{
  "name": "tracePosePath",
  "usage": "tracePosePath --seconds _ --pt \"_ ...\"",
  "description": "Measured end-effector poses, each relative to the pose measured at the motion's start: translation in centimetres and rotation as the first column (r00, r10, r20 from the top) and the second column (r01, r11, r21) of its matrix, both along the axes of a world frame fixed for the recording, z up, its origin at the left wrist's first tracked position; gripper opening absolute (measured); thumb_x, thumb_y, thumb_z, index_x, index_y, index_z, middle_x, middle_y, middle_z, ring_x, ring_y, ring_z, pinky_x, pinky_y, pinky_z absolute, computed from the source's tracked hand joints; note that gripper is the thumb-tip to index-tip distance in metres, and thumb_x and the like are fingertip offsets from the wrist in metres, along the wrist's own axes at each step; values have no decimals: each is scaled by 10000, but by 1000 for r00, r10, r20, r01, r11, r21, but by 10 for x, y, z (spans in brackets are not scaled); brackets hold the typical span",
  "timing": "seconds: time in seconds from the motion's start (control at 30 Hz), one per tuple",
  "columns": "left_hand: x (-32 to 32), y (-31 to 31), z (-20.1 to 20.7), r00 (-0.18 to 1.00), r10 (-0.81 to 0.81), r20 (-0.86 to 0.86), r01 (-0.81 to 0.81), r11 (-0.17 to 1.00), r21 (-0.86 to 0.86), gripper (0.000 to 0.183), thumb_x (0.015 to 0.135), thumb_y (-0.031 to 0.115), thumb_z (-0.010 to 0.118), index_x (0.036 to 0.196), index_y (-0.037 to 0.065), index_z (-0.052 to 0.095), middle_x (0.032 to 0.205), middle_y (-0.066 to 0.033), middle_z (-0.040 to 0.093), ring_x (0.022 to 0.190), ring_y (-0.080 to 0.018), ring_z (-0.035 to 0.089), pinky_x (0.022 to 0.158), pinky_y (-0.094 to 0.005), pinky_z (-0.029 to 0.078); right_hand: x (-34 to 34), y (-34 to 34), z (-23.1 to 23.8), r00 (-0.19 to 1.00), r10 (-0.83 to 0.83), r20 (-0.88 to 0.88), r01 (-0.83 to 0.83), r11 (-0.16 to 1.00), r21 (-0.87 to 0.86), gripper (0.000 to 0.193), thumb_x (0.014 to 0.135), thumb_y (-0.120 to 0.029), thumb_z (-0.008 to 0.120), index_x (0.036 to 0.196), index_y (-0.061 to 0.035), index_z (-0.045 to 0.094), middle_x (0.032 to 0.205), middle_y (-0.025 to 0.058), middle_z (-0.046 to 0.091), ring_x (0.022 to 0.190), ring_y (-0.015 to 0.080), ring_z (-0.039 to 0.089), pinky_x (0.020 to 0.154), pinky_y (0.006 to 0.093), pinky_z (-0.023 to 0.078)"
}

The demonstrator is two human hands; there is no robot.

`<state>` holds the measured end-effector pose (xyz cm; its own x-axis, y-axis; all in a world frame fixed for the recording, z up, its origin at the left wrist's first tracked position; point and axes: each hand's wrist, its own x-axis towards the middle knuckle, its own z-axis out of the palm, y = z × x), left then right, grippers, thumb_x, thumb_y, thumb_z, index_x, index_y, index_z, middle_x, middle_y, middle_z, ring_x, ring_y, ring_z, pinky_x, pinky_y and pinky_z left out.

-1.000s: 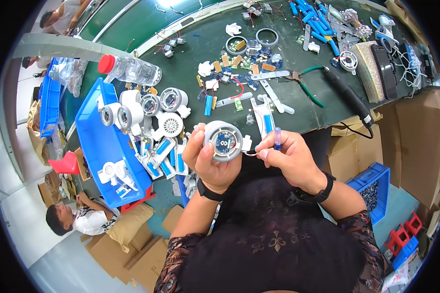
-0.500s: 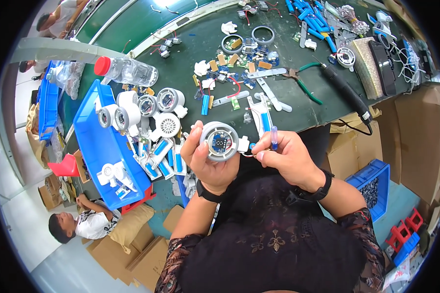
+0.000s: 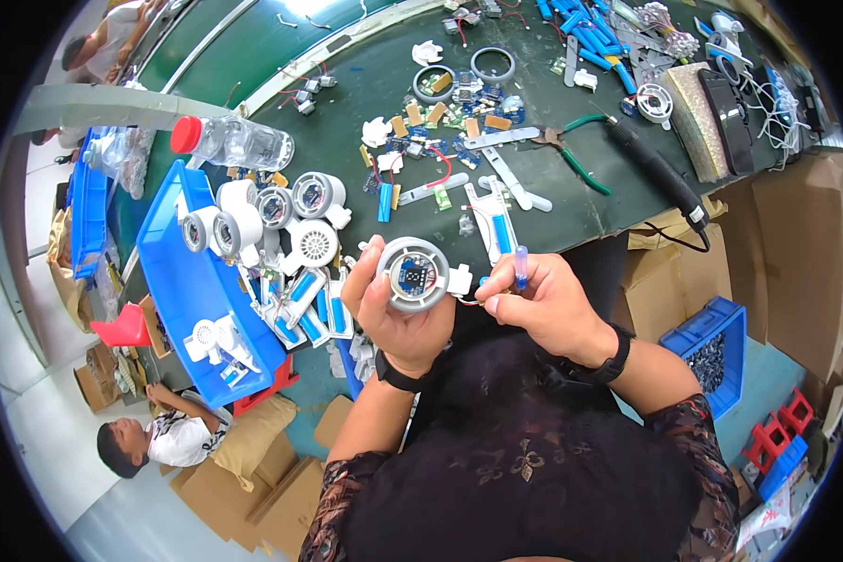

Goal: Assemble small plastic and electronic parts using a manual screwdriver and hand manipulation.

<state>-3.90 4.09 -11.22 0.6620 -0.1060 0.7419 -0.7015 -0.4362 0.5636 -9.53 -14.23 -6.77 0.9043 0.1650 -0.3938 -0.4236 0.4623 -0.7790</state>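
Note:
My left hand [image 3: 405, 332] is wrapped round a round fan head [image 3: 391, 284] with a grey rim, its open face turned up to show a small blue circuit board. A white neck piece [image 3: 460, 280] sticks out on its right side, with thin wires running toward my right hand. The fingers of my right hand [image 3: 554, 309] are closed in a pinch on a small tool with a translucent purple handle [image 3: 521, 264]; its tip is hidden. Wire ends meet those fingertips. Just beyond lies a white handle shell [image 3: 490, 220] with a blue battery in it.
Several fan heads [image 3: 316, 245] and handle shells are piled left, by a blue bin [image 3: 173, 272]. A red-capped jar [image 3: 244, 142] stands behind. Cutting pliers [image 3: 571, 155], a black soldering iron [image 3: 651, 169], circuit boards [image 3: 459, 120] and blue batteries [image 3: 595, 42] lie on the green table [image 3: 365, 89].
The whole view has shifted slightly, so the table things sit a little further left. Both hands keep their grips, with hardly any movement between them.

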Motion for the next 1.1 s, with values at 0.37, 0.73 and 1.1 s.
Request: tracePosePath --seconds 0.37,0.73,1.1 --pt "2 0 -1 999 -24 -47 21 998 -51 802 743 -35 799 1401 104 362 1386 -192 429 1270 -355 547 1057 -436 491 4 -3 0 996 76 -40 -75 997 16 117 910 -37 663 1009 14 700 882 70 692 702 79 599 611 211 452" --pt "0 1 -3 999 -25 -46 22 998 -51 830 732 -21 828 1407 106 361 1390 -185 425 1272 -353 544 1048 -428 502 2 -3 -4 995 97 -35 -99 992 -83 83 898 -37 695 963 14 688 855 62 689 680 74 599 611 221 482" --pt "3 0 0 992 -61 -107 52 995 -88 837 735 -31 813 1421 86 348 1401 -208 400 1263 -339 530 986 -392 536 4 -6 -5 985 54 -164 -33 992 124 134 900 -55 664 1007 24 680 916 119 703 645 100 570 563 209 407"
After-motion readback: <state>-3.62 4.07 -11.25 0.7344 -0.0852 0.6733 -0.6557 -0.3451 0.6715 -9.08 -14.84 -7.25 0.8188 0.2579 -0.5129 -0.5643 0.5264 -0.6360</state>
